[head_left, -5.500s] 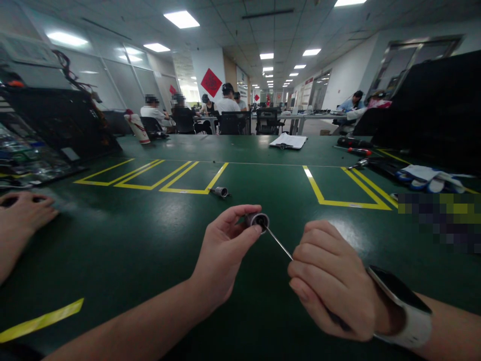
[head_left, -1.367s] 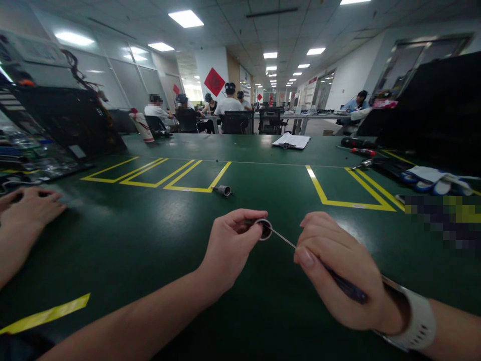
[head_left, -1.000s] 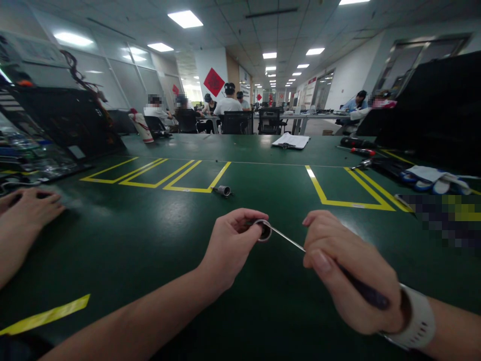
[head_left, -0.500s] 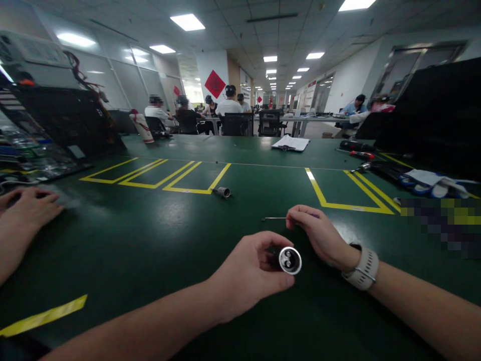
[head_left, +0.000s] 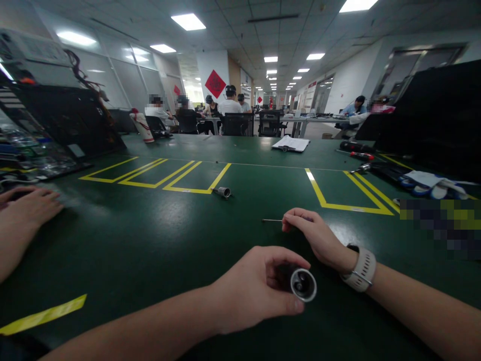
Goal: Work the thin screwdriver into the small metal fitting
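Leftmost, a co-worker's hand (head_left: 26, 208) rests flat on the green table (head_left: 150, 240). Centre: left hand (head_left: 255, 288) pinches a small metal cylinder (head_left: 302, 284) between thumb and fingertips, open end toward the camera. Likely rigid, light, smooth; best gripped round its barrel. Right hand (head_left: 315, 233) presses a thin-shafted tool (head_left: 271, 220) onto the table, fingers closed over the handle.

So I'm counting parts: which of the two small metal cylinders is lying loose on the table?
The far metal cylinder, lying on its side by the yellow lines, untouched. The other cylinder is gripped in the left hand.
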`<state>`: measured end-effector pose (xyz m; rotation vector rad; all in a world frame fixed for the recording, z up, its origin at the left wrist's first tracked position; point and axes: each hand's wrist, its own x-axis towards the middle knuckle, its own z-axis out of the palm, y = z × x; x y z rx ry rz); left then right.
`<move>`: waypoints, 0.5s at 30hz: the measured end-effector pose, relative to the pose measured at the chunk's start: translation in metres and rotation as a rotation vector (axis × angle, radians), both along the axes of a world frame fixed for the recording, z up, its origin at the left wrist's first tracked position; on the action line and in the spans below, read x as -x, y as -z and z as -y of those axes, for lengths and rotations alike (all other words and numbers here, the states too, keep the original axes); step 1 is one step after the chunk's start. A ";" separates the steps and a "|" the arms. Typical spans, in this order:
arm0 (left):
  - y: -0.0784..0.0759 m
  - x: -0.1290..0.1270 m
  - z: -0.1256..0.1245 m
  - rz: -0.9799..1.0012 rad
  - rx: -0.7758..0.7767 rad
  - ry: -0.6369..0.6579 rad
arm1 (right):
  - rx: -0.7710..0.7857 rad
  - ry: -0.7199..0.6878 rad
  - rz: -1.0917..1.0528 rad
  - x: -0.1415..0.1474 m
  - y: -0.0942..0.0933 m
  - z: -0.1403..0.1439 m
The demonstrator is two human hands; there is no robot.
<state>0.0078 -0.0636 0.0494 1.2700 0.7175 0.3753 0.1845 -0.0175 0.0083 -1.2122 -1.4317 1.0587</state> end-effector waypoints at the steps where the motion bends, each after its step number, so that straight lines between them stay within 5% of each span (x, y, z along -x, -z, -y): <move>1: 0.000 -0.001 0.000 0.007 0.009 -0.013 | -0.008 -0.002 0.030 -0.001 -0.003 0.001; 10: -0.006 -0.001 -0.005 0.082 0.085 -0.316 | -0.053 -0.023 0.373 -0.007 -0.033 0.009; 15: -0.007 0.002 -0.020 0.197 0.057 -0.547 | -0.046 0.010 0.192 -0.003 -0.024 0.011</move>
